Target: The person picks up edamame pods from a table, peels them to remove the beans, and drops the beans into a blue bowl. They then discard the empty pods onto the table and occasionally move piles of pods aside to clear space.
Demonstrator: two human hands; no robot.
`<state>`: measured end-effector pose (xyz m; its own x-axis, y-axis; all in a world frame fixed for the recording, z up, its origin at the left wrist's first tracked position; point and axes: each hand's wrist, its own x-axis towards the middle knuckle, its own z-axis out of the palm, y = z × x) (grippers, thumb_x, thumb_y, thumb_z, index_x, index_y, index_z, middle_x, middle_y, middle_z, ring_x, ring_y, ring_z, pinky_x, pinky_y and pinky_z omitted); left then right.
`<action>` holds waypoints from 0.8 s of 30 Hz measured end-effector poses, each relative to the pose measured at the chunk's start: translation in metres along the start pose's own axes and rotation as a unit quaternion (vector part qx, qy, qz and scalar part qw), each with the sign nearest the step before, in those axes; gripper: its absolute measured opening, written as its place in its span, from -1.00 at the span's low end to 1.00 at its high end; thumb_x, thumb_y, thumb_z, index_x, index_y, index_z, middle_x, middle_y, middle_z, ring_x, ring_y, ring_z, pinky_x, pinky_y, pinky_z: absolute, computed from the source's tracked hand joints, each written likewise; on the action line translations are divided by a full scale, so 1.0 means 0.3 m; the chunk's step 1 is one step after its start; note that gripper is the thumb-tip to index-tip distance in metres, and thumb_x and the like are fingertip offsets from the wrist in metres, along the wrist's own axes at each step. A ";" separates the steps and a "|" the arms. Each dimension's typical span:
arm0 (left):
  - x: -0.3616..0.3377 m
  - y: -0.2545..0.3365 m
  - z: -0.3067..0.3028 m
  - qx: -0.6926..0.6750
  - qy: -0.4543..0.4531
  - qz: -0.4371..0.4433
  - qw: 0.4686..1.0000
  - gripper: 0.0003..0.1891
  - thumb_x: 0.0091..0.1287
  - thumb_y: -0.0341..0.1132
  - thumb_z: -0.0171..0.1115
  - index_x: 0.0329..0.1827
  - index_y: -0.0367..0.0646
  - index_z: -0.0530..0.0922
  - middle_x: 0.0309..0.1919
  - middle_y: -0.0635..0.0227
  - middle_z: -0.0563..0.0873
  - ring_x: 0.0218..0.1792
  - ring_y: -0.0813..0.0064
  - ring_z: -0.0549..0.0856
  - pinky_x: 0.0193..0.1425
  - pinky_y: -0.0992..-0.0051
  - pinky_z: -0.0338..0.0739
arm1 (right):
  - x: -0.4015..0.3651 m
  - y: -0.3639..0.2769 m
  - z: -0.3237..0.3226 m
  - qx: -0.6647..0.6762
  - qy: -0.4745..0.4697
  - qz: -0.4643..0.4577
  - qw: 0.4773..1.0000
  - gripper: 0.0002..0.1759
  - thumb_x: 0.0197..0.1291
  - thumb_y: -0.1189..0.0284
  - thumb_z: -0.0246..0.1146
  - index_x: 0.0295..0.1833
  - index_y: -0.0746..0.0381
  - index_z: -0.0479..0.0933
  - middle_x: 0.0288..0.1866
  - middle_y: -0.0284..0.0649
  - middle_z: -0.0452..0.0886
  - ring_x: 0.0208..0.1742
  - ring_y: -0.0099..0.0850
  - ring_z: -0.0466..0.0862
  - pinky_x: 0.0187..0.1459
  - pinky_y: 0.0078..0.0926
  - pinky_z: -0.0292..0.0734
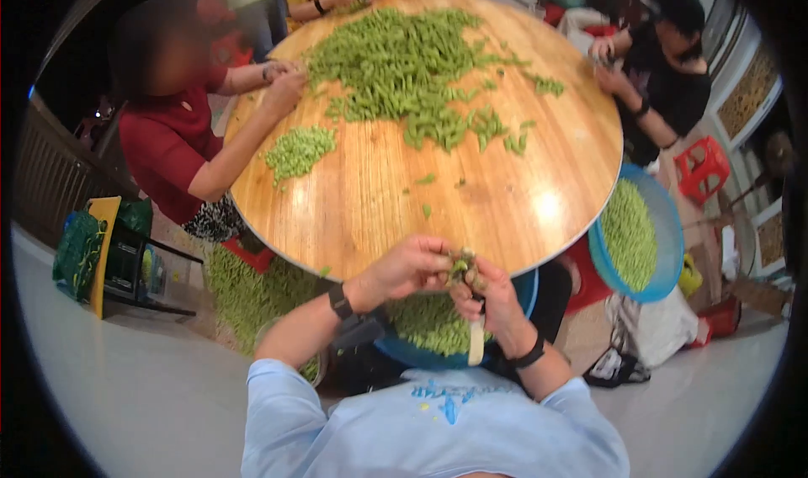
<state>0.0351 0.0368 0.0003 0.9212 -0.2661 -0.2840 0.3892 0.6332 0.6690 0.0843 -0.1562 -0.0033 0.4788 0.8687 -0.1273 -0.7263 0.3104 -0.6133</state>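
Note:
My left hand (pixel 411 269) is closed, its fingertips pinching a small green bean pod (pixel 460 268) over the table's near edge. Right beside it, my right hand (pixel 492 300) is curled with its fingertips meeting the left ones at the pod. A pale flat strip, like a tool handle (pixel 476 343), sticks down from under my right fingers; its upper part is hidden in the hand. Below both hands, a blue basin (pixel 528 297) in my lap holds green beans (pixel 438 325). A large heap of green pods (pixel 396 61) lies on the round wooden table (pixel 362 200).
At the left a person in red (pixel 172 133) works beside a small pile of shelled beans (pixel 300 151). A person in black (pixel 673 82) sits at the right. Another blue basin (pixel 665 268) of beans stands near a red stool (pixel 703 171). Pods or husks (pixel 252 289) cover the floor at left.

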 end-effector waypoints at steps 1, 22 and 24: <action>0.004 -0.005 -0.016 0.096 0.024 0.004 0.995 -0.80 0.31 -0.41 0.22 -0.04 -0.26 0.57 -0.32 0.41 0.66 -0.37 0.66 0.62 -0.35 0.63 0.52 | 0.003 0.008 -0.012 -0.005 0.041 0.020 0.999 -0.70 0.35 0.30 0.13 0.10 0.21 0.41 -0.49 -0.36 0.38 -0.65 -0.63 0.26 -0.66 -0.69 0.18; -0.089 -0.085 0.078 0.672 0.086 0.441 0.588 -0.77 0.14 -0.39 0.20 -0.16 -0.27 0.52 -0.37 0.19 0.51 -0.37 0.19 0.59 -0.39 0.29 0.48 | -0.013 0.098 0.048 -0.211 0.197 -0.140 0.947 -0.73 0.39 0.31 0.12 0.08 0.22 0.50 -0.44 -0.39 0.48 -0.60 -0.62 0.34 -0.61 -0.68 0.22; -0.076 -0.084 0.064 0.681 0.100 0.471 0.552 -0.78 0.15 -0.39 0.19 -0.15 -0.27 0.52 -0.36 0.20 0.51 -0.37 0.20 0.59 -0.39 0.29 0.48 | -0.006 0.071 0.030 -0.242 0.183 -0.148 0.941 -0.78 0.38 0.34 0.12 0.00 0.24 0.52 -0.46 -0.38 0.48 -0.61 -0.62 0.34 -0.60 -0.68 0.22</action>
<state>0.0044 0.0128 0.0031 0.7507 -0.1131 0.6509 -0.4964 -0.7467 0.4428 0.0635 -0.1476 -0.0093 0.8270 0.5530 -0.1009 -0.2674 0.2291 -0.9359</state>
